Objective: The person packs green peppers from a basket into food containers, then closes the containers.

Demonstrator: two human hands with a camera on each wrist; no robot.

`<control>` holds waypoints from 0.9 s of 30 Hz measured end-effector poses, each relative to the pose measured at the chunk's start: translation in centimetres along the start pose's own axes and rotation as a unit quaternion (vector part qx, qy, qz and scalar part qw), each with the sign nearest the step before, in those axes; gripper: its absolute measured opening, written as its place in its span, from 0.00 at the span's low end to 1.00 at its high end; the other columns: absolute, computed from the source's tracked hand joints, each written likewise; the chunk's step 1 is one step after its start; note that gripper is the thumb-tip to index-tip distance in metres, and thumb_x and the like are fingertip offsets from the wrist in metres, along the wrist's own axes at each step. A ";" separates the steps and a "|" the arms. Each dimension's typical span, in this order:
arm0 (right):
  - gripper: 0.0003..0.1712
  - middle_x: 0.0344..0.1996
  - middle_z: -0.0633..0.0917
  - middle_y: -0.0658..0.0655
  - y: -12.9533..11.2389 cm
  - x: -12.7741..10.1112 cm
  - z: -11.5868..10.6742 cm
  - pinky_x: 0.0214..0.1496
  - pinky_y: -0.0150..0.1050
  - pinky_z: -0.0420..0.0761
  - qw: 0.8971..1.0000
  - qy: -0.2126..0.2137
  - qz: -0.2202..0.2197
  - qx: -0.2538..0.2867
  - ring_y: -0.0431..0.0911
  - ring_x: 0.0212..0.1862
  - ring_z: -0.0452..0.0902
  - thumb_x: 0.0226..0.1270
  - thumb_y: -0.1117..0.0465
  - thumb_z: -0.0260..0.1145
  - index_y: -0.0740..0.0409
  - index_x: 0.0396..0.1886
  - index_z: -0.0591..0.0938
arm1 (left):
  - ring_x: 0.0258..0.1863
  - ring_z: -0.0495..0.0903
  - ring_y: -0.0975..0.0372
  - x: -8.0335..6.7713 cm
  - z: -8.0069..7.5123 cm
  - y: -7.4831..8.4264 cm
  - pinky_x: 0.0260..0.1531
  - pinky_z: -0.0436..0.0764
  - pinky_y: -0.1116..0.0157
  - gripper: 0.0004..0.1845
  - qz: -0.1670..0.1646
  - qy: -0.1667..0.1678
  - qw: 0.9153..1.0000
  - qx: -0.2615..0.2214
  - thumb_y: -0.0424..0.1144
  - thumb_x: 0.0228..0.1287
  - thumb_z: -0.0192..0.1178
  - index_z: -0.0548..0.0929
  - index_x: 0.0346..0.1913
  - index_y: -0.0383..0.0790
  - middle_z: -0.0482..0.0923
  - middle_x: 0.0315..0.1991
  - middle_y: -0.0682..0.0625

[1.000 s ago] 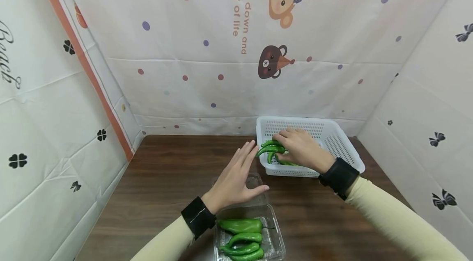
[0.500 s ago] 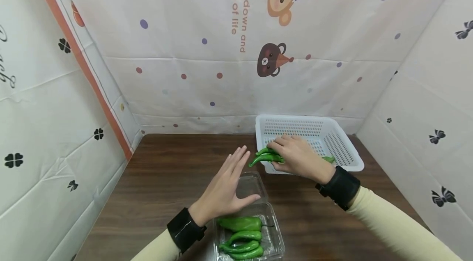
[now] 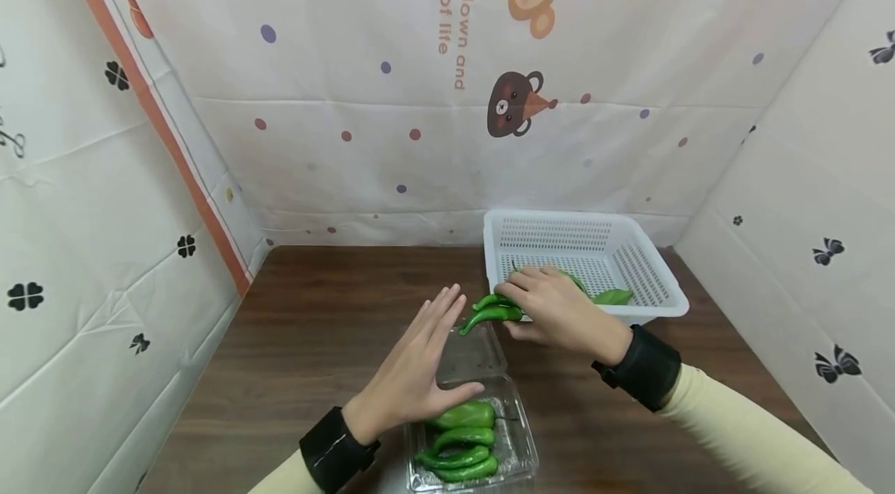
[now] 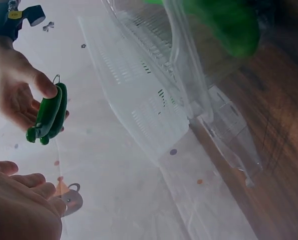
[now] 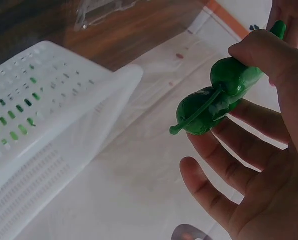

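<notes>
Two slim green chili peppers (image 3: 492, 313) are pinched between the thumb and fingers of my right hand (image 3: 555, 319), just in front of the white basket's left side. The right wrist view shows them side by side, a thin stem on one pepper (image 5: 196, 110). My left hand (image 3: 412, 373) is raised with straight fingers, holding nothing, over the left side of an opened clear plastic box (image 3: 520, 432). In that box lie several green peppers (image 3: 461, 440), one fatter than the others; the left hand partly covers it.
The white slotted basket (image 3: 650, 276) stands at the back right of the brown wooden table (image 3: 336, 307), with some green peppers (image 3: 614, 297) inside. Behind the box lies its clear lid (image 3: 475, 358), flipped open. Printed white sheets (image 3: 336, 168) surround the table.
My right hand has lifted the chili peppers out of the basket and carried them toward the front left. My left hand has drawn back slightly to the left, fingers still straight.
</notes>
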State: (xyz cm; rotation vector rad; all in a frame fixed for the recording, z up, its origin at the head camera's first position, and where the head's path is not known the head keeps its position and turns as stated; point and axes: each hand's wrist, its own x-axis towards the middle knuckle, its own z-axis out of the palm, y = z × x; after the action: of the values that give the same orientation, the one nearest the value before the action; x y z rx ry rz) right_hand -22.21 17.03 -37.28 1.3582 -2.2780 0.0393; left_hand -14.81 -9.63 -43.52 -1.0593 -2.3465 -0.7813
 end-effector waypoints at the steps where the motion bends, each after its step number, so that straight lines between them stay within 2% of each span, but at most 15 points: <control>1: 0.25 0.41 0.84 0.53 -0.1 -0.1 0.0 0.39 0.44 0.80 1.000 0.000 0.000 0.002 0.48 0.41 0.79 0.55 0.50 0.80 0.55 0.50 0.85 | 0.81 0.49 0.48 -0.1 -0.1 0.0 0.78 0.53 0.47 0.60 0.000 0.000 1.000 0.000 0.64 0.60 0.69 0.50 0.82 0.35 0.47 0.83 0.42; 12: 0.26 0.42 0.85 0.53 -2.0 -0.5 -0.3 0.46 0.46 0.82 1.000 -0.008 0.001 0.014 0.50 0.44 0.81 0.55 0.50 0.80 0.55 0.51 0.85 | 0.81 0.48 0.49 -1.8 -0.4 0.6 0.76 0.56 0.44 0.61 -0.020 -0.030 0.999 -0.017 0.63 0.60 0.71 0.48 0.83 0.38 0.45 0.83 0.44; 18: 0.26 0.41 0.85 0.52 -3.1 -0.5 -0.1 0.45 0.44 0.82 1.000 0.000 -0.006 0.022 0.48 0.44 0.81 0.54 0.51 0.80 0.55 0.50 0.85 | 0.80 0.53 0.49 -2.8 -0.7 0.9 0.74 0.59 0.41 0.63 -0.015 -0.021 1.000 -0.014 0.60 0.55 0.75 0.49 0.82 0.35 0.47 0.82 0.42; 27: 0.28 0.42 0.85 0.52 -4.6 -1.1 0.4 0.42 0.44 0.83 0.999 0.004 -0.001 0.031 0.47 0.44 0.82 0.52 0.50 0.80 0.55 0.51 0.85 | 0.80 0.54 0.48 -4.0 -1.0 1.2 0.73 0.60 0.40 0.61 -0.016 -0.019 0.999 -0.027 0.62 0.59 0.71 0.49 0.82 0.34 0.48 0.82 0.42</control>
State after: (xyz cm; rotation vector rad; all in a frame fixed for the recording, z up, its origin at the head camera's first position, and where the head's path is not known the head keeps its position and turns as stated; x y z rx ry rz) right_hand -18.08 15.45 -39.09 1.3885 -2.2861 0.1169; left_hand -11.26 -11.75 -44.78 -1.0703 -2.3914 -0.8478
